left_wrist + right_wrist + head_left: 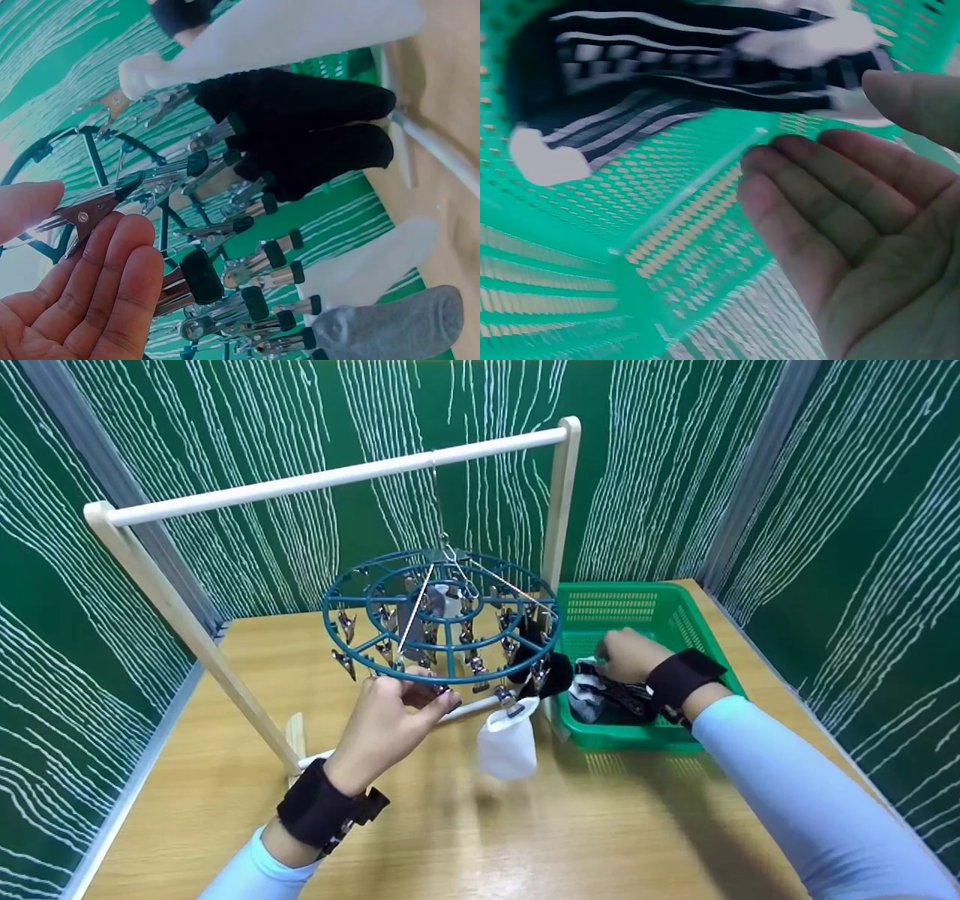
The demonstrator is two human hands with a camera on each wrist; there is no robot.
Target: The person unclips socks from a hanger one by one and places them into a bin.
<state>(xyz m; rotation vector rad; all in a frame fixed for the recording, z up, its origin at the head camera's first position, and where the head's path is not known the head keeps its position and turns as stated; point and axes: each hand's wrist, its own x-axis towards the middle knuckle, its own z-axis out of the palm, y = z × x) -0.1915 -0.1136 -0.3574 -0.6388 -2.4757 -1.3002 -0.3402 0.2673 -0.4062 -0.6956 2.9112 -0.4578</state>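
Note:
In the left wrist view, a metal clip (86, 214) lies between the thumb and fingers of my left hand (394, 716), which holds it at the near rim of a round blue-green hanger (450, 649). Several such clips hang from the rings. My right hand (630, 654) reaches into the green basket (611, 739), fingers fairly straight. A black-and-white striped sock (675, 64) lies at its thumb, with a gap to the fingertips. From the hanger's near right side hangs a white sock (508, 750); black socks (300, 101) hang beside it.
A wooden stand (337, 476) carries the hanger from its top bar. A grey sock (390, 326) and another white sock (375, 259) hang farther along the hanger. Green walls (660, 472) with white streaks enclose the wooden table (420, 840).

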